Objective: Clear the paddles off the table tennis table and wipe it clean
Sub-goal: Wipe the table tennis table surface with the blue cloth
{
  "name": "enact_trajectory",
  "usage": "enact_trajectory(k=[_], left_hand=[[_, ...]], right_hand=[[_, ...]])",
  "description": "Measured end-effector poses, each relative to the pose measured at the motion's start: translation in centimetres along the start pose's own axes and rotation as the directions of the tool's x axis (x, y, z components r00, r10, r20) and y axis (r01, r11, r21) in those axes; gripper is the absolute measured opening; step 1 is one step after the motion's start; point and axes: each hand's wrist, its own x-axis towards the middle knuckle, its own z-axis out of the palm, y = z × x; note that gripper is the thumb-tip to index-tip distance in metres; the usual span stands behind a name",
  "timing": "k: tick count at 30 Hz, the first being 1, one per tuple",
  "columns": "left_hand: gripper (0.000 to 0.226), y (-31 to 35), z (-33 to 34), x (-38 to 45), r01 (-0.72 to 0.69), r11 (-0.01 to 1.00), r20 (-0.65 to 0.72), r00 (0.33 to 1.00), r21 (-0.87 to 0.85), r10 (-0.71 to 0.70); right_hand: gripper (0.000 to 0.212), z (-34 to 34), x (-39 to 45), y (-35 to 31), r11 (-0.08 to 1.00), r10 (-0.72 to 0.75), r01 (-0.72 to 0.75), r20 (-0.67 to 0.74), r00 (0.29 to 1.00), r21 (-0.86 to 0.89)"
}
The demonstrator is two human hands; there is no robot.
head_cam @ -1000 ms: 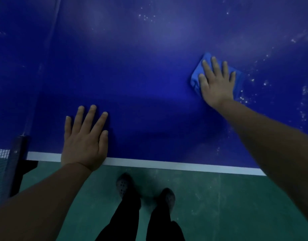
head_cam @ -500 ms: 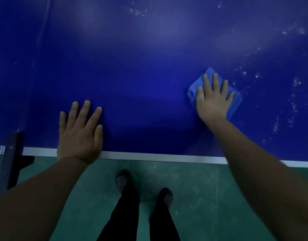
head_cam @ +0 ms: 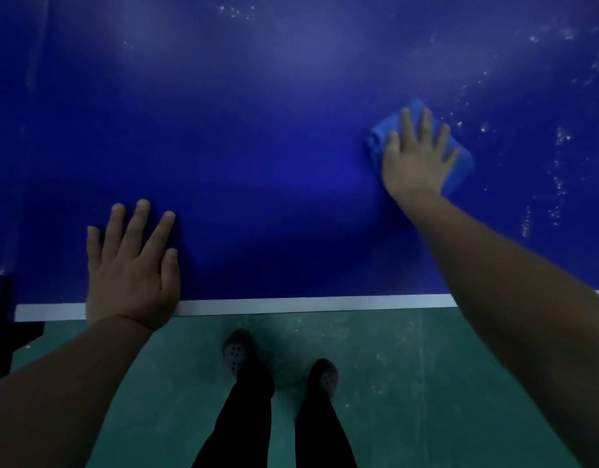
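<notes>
The right hand (head_cam: 416, 160) lay flat on a folded blue cloth (head_cam: 460, 163), its fingers (head_cam: 407, 125) straight and spread, pressing the cloth down against the dark blue surface (head_cam: 257, 130) of the table tennis table. That grip was not curled round the cloth; the palm and fingers covered most of it, and only the cloth's left edge, top corner and right side showed from under the hand. The cloth sat toward the right of the view, well in from the near edge. Just to its right and beyond it, pale specks and streaks (head_cam: 558, 184) were scattered over the surface; in this dim light it was hard to say whether they were dust or moisture.

The left hand (head_cam: 132, 268) rested palm down on the surface beside the near edge, fingers straight and slightly fanned, holding nothing, its heel over the white edge line (head_cam: 308, 305). The two hands were well apart.

At the far left a dark net post (head_cam: 1, 319) clamped the edge of the table. Below the edge lay a green floor (head_cam: 392, 383), where the person's dark trousers (head_cam: 244, 420) and two perforated dark shoes (head_cam: 237, 352) stood close to the table.
</notes>
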Motion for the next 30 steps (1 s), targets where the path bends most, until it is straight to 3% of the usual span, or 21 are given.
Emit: enact_trajectory(k=[3,7,8,10,12,13,14,16,18,20,21,23,24,25,26,28,30], left_hand=[[0.062,0.0,-0.1,0.0,-0.001,1.000,0.011,1.000,0.002,0.001],[0.062,-0.1,-0.3,0.1,0.010,1.000,0.034,0.999,0.014,-0.011],[0.062,0.0,-0.4,0.2,0.007,1.000,0.037,0.999,0.017,-0.008],[0.062,0.0,-0.4,0.1,0.013,1.000,0.042,0.999,0.017,-0.014],[0.062,0.0,-0.4,0.2,0.018,0.999,0.044,0.999,0.028,-0.019],[0.062,0.0,-0.5,0.2,0.014,0.999,0.046,0.999,0.039,-0.016],[0.062,0.1,-0.5,0.2,0.011,0.999,0.045,0.999,0.045,-0.013],[0.062,0.2,-0.5,0.2,0.011,1.000,0.033,0.999,0.028,-0.012],[0.062,0.3,-0.6,0.1,0.011,1.000,0.018,1.000,0.015,-0.011],[0.062,0.2,-0.5,0.1,0.007,1.000,0.021,1.000,0.026,-0.007],[0.062,0.1,-0.5,0.1,0.005,0.999,0.028,1.000,0.035,-0.006],[0.062,-0.1,-0.3,0.1,0.003,0.999,0.038,0.999,0.053,-0.005],[0.062,-0.2,-0.2,0.1,0.003,0.998,0.038,0.999,0.061,-0.006],[0.062,-0.2,-0.2,0.1,0.003,0.998,0.037,0.999,0.067,-0.006],[0.061,-0.2,-0.1,0.1,0.003,0.998,0.036,0.999,0.069,-0.005],[0.061,0.0,-0.2,0.1,0.008,0.998,0.028,1.000,0.055,-0.010],[0.061,0.2,-0.3,0.0,0.005,0.999,0.015,1.000,0.034,-0.006]], right_hand=[[0.056,0.7,-6.3,6.1,0.952,0.303,-0.301,-0.040,0.952,0.046],[0.055,2.2,-11.8,5.0,0.902,0.431,-0.428,-0.062,0.900,0.055],[0.055,2.6,-12.5,3.2,0.926,0.378,-0.377,-0.062,0.924,0.033],[0.056,3.7,-14.4,-0.4,0.997,0.068,-0.070,-0.052,0.996,-0.030],[0.057,4.3,-15.6,-0.8,0.957,-0.272,0.275,0.037,0.962,-0.094],[0.058,3.9,-15.2,0.6,0.942,-0.312,0.315,0.043,0.949,-0.111],[0.058,3.3,-14.4,2.6,0.963,-0.242,0.244,0.024,0.970,-0.113],[0.057,2.1,-12.6,7.1,0.992,0.106,-0.109,-0.043,0.993,-0.064],[0.055,1.3,-12.0,9.5,0.898,0.438,-0.435,-0.034,0.899,0.060],[0.056,1.7,-12.9,7.4,0.869,0.493,-0.490,-0.048,0.869,0.068],[0.056,2.3,-14.0,5.3,0.917,0.398,-0.396,-0.055,0.916,0.047],[0.058,3.7,-16.9,1.7,1.000,0.003,-0.003,-0.032,0.999,-0.014],[0.058,4.4,-18.2,1.2,0.975,-0.209,0.210,0.016,0.978,-0.072],[0.058,4.6,-18.6,1.8,0.936,-0.327,0.332,0.055,0.943,-0.117],[0.059,4.2,-18.2,3.3,0.936,-0.323,0.329,0.070,0.944,-0.126],[0.061,3.2,-16.9,7.7,0.994,-0.013,0.014,0.007,1.000,-0.107],[0.058,2.2,-16.0,11.2,0.933,0.360,-0.361,-0.033,0.932,-0.006]])
